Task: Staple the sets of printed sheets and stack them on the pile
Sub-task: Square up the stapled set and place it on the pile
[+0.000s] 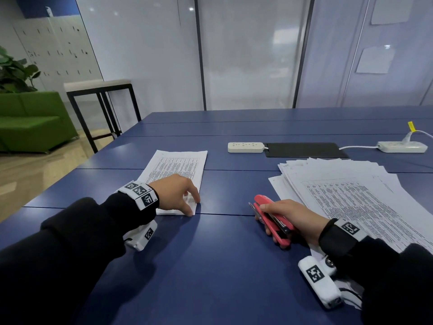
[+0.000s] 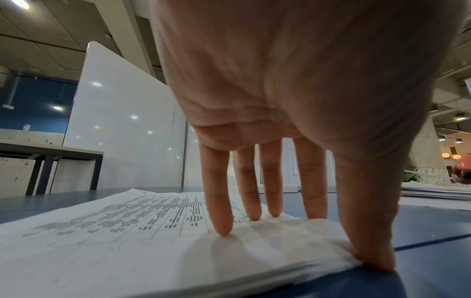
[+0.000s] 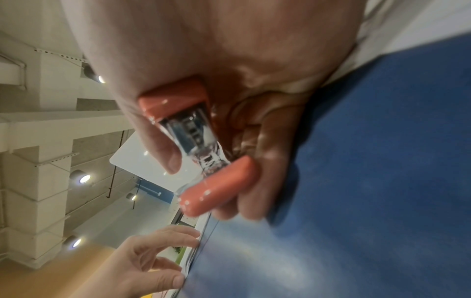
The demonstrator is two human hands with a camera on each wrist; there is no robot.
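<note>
A set of printed sheets [image 1: 178, 170] [image 2: 127, 231] lies on the blue table [image 1: 210, 266], left of centre. My left hand [image 1: 185, 198] [image 2: 280, 221] rests on its near right corner, straight fingertips [image 2: 221, 229] pressing the paper and the thumb at the edge. My right hand [image 1: 288, 219] grips a red stapler [image 1: 271, 219] [image 3: 193, 145], held just above the table with its mouth pointing left toward the set. A big fanned pile of printed sheets [image 1: 351, 195] lies to the right, partly under my right wrist.
Two white power strips [image 1: 245, 147] [image 1: 401, 146] and a black mat [image 1: 304, 150] lie at the far side of the table. A bench table [image 1: 100, 90] and a green sofa [image 1: 30, 123] stand off to the left.
</note>
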